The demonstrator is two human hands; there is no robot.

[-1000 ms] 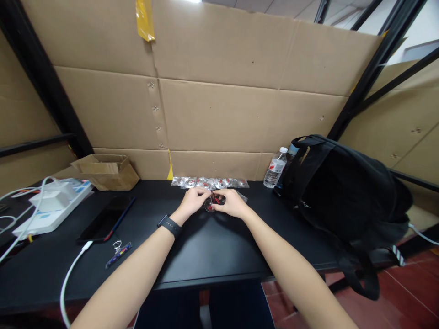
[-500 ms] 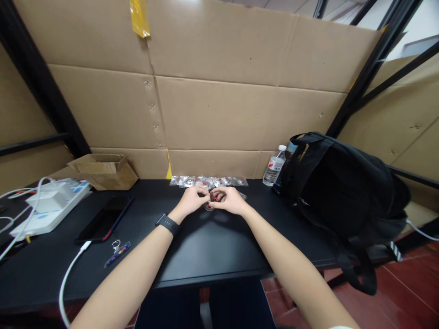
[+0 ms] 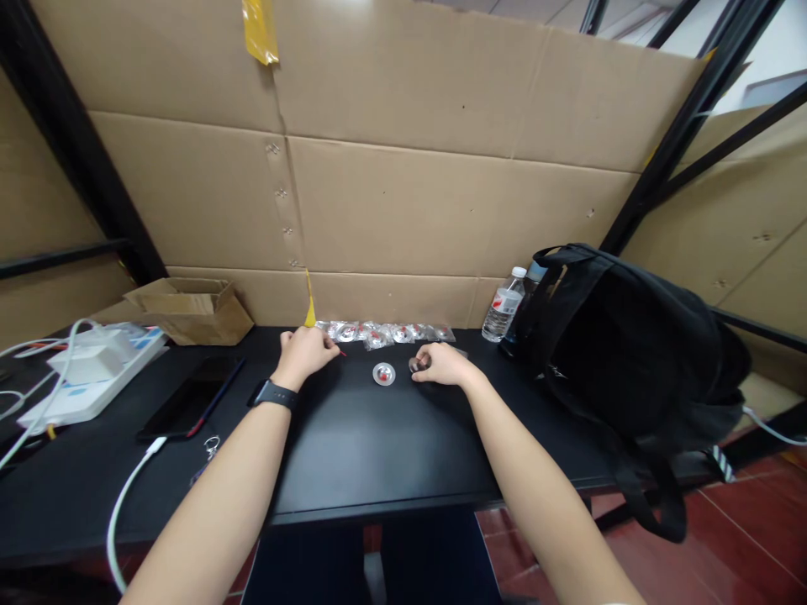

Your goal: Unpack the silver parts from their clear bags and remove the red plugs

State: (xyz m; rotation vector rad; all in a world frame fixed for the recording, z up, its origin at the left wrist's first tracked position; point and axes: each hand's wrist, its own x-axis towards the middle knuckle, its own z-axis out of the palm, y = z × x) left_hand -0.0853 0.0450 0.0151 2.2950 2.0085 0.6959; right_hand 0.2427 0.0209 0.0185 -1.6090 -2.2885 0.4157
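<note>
My left hand [image 3: 305,355], a dark watch on its wrist, is closed in a pinch above the black table [image 3: 384,445]. A thin red piece [image 3: 342,354] sticks out from its fingertips; its kind is too small to make out. My right hand [image 3: 445,366] grips a small round, dark, shiny disc [image 3: 416,365] between thumb and fingers, low over the table. Lying between the hands, touched by neither, is a small round clear-rimmed disc [image 3: 383,375] with a red centre. Behind the hands runs a row of several small clear packets [image 3: 377,336] with silvery and red contents.
At the left are a phone [image 3: 189,399], a white power strip [image 3: 101,386], a keyring [image 3: 212,447] and an open cardboard box [image 3: 195,313]. A water bottle [image 3: 503,306] and a black backpack [image 3: 630,361] stand at the right. Cardboard [image 3: 391,210] walls the back.
My hands were together over the clear-rimmed disc. They have parted: the left moved left with the red piece, the right slightly right with the dark disc. The clear-rimmed disc now shows fully.
</note>
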